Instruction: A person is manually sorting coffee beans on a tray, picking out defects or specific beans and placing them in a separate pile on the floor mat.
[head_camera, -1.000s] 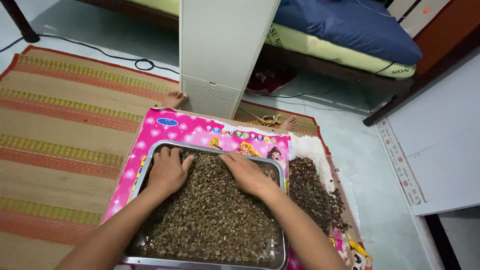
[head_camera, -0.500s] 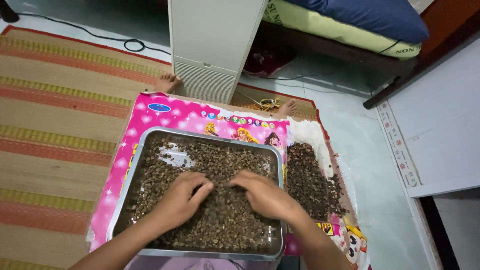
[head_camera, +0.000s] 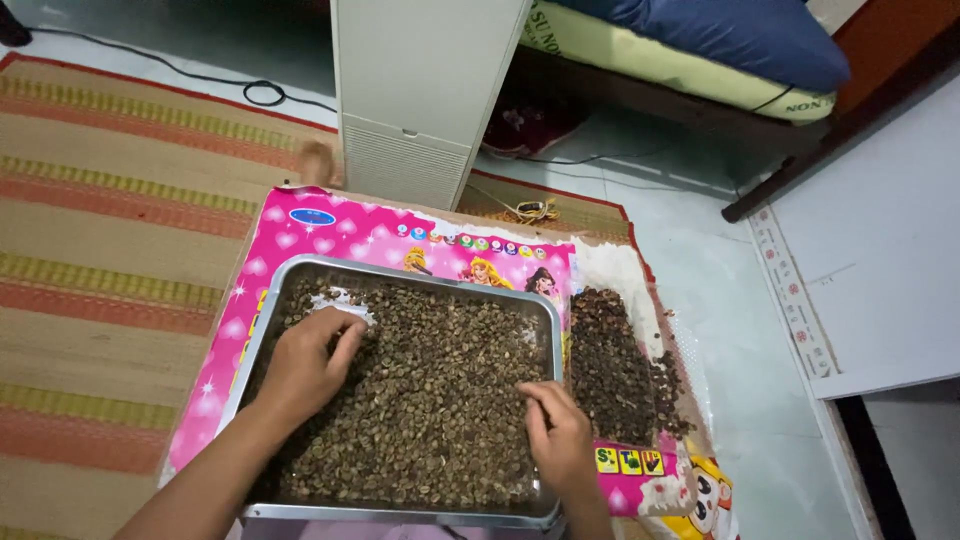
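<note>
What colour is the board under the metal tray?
Bright pink board with hearts and cartoon figures, beneath the metal tray; seen in the head view.

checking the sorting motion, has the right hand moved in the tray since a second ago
Yes. The right hand has slid from the far middle of the metal tray back to its near right corner, resting on the beans.

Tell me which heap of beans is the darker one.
The loose pile lying on the pink mat, right of the metal tray. The beans inside the tray look paler, olive-brown.
</note>
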